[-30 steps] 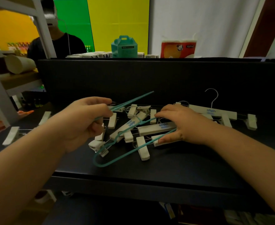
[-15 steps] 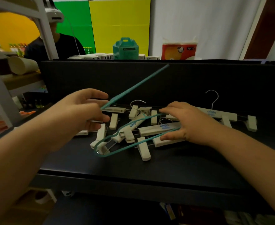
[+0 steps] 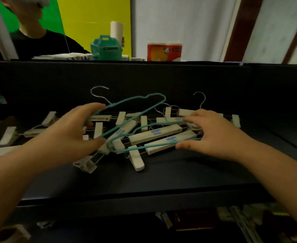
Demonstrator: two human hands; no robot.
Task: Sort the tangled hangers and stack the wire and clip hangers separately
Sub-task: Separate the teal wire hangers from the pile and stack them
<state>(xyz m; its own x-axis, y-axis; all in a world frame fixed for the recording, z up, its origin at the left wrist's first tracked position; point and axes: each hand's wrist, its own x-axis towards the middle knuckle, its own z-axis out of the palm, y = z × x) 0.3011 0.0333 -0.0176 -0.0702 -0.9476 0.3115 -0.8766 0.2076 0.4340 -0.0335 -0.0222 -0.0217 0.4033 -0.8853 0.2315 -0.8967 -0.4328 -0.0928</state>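
Note:
A tangle of white clip hangers (image 3: 154, 135) with metal hooks lies on the black table (image 3: 161, 176). My left hand (image 3: 77, 130) holds one end of a teal wire hanger (image 3: 135, 100) between fingers and thumb. This hanger is tilted up, and its far end hangs above the pile. A second teal wire hanger (image 3: 170, 121) lies threaded through the clip hangers. My right hand (image 3: 214, 134) presses flat on the right side of the pile, fingers spread over that second wire and the clip bars.
More clip hangers (image 3: 30, 132) lie spread at the left, and one (image 3: 235, 120) lies at the far right. A black panel (image 3: 144, 76) walls off the back of the table. Behind it are a person (image 3: 39, 41), a teal box (image 3: 107, 48) and a red package (image 3: 164, 51).
My left hand has swung the teal wire hanger up and round, so its far end now rises above the pile. My right hand stays pressed on the pile. The view has moved closer.

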